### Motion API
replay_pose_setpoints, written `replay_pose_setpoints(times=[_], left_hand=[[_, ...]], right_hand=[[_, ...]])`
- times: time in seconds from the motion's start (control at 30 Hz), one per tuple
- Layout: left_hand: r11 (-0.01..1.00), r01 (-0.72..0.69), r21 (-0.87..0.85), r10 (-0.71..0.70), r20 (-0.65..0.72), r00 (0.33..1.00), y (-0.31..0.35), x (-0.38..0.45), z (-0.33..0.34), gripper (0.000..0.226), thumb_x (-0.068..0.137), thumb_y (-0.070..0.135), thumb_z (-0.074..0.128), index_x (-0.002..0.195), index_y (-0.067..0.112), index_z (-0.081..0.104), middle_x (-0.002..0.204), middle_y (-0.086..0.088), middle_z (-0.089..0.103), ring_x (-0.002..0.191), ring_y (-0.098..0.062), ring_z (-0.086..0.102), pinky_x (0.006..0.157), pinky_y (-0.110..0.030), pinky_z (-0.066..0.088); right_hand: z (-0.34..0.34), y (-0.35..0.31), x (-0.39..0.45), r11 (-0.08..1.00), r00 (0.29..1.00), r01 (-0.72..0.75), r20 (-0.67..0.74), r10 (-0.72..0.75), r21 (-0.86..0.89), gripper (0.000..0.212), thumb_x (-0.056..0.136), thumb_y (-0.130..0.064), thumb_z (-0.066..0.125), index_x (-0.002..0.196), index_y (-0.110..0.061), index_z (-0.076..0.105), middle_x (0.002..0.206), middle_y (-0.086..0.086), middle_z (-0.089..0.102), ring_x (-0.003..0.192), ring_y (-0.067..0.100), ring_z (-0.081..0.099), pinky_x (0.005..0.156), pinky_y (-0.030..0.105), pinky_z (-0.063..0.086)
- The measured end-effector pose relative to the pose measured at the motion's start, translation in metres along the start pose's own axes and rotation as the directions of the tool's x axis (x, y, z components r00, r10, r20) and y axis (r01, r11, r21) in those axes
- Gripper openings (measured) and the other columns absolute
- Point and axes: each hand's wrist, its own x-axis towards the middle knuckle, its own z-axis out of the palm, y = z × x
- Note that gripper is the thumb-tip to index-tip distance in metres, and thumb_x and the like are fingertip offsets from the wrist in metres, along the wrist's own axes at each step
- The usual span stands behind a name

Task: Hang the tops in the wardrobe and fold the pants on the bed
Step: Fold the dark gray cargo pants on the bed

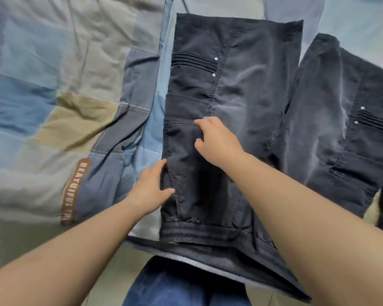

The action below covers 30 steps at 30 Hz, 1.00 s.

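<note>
Head view, looking down over a bed: at far left lies the patchwork bedcover (53,69), squares of blue, grey-green and tan, creased, with a brown strip of pale lettering (75,191) running along a darker grey-blue band. Just right of that band, the left hand (152,188) rests at the left edge of the dark pants (230,89); its fingers lie on the fabric near a slanted pocket seam, the thumb pointing right, and whether the fingers curl under the edge I cannot tell. The pants lie flat on the bed, folded lengthwise into 1 long panel, the elastic waistband (203,233) nearest the person and the leg ends farthest away. 2 small pale studs sit beside a ribbed patch on the upper left of the panel. The right hand (217,142) sits on the middle of the pants, above and to the right of the left hand, fingers bent with the tips pressed into the cloth by a horizontal seam; it looks to be bunching or pinching the fabric. To the right, close beside the folded panel, lies a second dark garment (341,133) of the same faded cloth with its own ribbed patch and studs, spread at a slant. At bottom centre, blue jeans (181,286) on the person's legs show below the bed edge.
</note>
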Motion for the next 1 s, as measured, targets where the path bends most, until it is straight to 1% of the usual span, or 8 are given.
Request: replay_pose_setpoints(times=[0.17, 0.27, 0.4, 0.53, 0.63, 0.77, 0.9, 1.0], left_hand=[[0.999, -0.024, -0.032, 0.025, 0.035, 0.999, -0.019, 0.006, 0.010, 0.086, 0.089, 0.028, 0.063, 0.150, 0.038, 0.004, 0.142, -0.005, 0.033, 0.130, -0.019, 0.035, 0.109, -0.029, 0.029], [0.992, -0.071, -0.108, 0.074, 0.026, 0.997, -0.028, 0.009, 0.010, 0.082, 0.091, 0.025, 0.060, 0.149, 0.042, 0.005, 0.131, 0.001, 0.035, 0.110, -0.009, 0.039, 0.099, -0.020, 0.032], [0.969, -0.136, -0.204, 0.143, 0.016, 0.990, -0.030, 0.009, 0.013, 0.078, 0.090, 0.021, 0.062, 0.138, 0.055, 0.011, 0.120, 0.006, 0.038, 0.096, -0.001, 0.043, 0.092, -0.014, 0.036], [0.945, -0.250, -0.209, 0.258, 0.010, 0.966, -0.020, -0.002, 0.020, 0.074, 0.086, 0.021, 0.064, 0.131, 0.061, 0.022, 0.131, 0.002, 0.039, 0.124, -0.009, 0.042, 0.106, -0.018, 0.032], [0.925, -0.353, -0.143, 0.359, 0.018, 0.933, -0.001, -0.014, 0.030, 0.057, 0.086, 0.029, 0.060, 0.139, 0.039, 0.042, 0.136, 0.001, 0.037, 0.126, -0.016, 0.043, 0.103, -0.030, 0.041], [0.910, -0.376, -0.178, 0.382, -0.001, 0.924, 0.029, -0.028, 0.041, 0.057, 0.087, 0.029, 0.057, 0.142, 0.030, 0.039, 0.143, 0.003, 0.033, 0.129, -0.015, 0.041, 0.101, -0.034, 0.043], [0.878, -0.404, -0.258, 0.402, -0.062, 0.913, 0.066, -0.043, 0.052, 0.066, 0.088, 0.017, 0.055, 0.147, 0.030, 0.030, 0.151, 0.019, 0.022, 0.138, 0.008, 0.020, 0.111, -0.014, 0.025], [0.858, -0.442, -0.263, 0.439, -0.073, 0.896, 0.094, -0.050, 0.066, 0.068, 0.088, 0.012, 0.052, 0.145, 0.035, 0.024, 0.146, 0.033, 0.011, 0.131, 0.025, 0.008, 0.103, 0.001, 0.014]], right_hand=[[0.015, -0.048, 0.050, 0.983, 0.993, -0.004, 0.112, 0.026, -0.186, 0.074, 0.091, -0.022, 0.049, 0.150, -0.038, 0.008, 0.159, 0.010, -0.009, 0.126, 0.037, 0.044, 0.088, 0.038, 0.042], [0.015, -0.064, 0.074, 0.935, 0.992, 0.003, 0.119, 0.043, -0.354, 0.077, 0.092, -0.035, 0.051, 0.150, -0.040, 0.000, 0.158, 0.015, -0.015, 0.118, 0.039, 0.050, 0.076, 0.036, 0.040], [0.018, -0.075, 0.095, 0.867, 0.989, -0.005, 0.127, 0.078, -0.499, 0.084, 0.090, -0.053, 0.054, 0.151, -0.037, -0.002, 0.156, 0.024, -0.014, 0.120, 0.040, 0.049, 0.076, 0.036, 0.039], [0.023, -0.081, 0.100, 0.834, 0.990, -0.010, 0.114, 0.088, -0.552, 0.088, 0.088, -0.060, 0.051, 0.151, -0.035, -0.004, 0.156, 0.026, -0.012, 0.111, 0.036, 0.055, 0.066, 0.033, 0.037], [0.023, -0.080, 0.097, 0.840, 0.993, -0.034, 0.078, 0.091, -0.542, 0.080, 0.094, -0.042, 0.049, 0.153, -0.023, -0.002, 0.156, 0.025, -0.009, 0.116, 0.037, 0.052, 0.070, 0.033, 0.036], [0.010, -0.072, 0.084, 0.887, 0.999, -0.042, -0.037, 0.028, -0.460, 0.065, 0.094, -0.010, 0.040, 0.150, -0.003, 0.009, 0.156, 0.022, 0.010, 0.117, 0.038, 0.053, 0.081, 0.039, 0.042], [-0.019, -0.038, 0.071, 0.955, 0.971, -0.021, -0.235, -0.052, -0.297, 0.044, 0.090, -0.006, 0.045, 0.134, -0.007, 0.038, 0.136, 0.013, 0.039, 0.105, 0.037, 0.058, 0.069, 0.036, 0.037], [-0.045, -0.002, 0.061, 0.991, 0.957, -0.018, -0.288, -0.021, -0.134, 0.042, 0.095, -0.013, 0.047, 0.136, -0.010, 0.041, 0.139, 0.009, 0.041, 0.113, 0.034, 0.053, 0.082, 0.039, 0.045]])
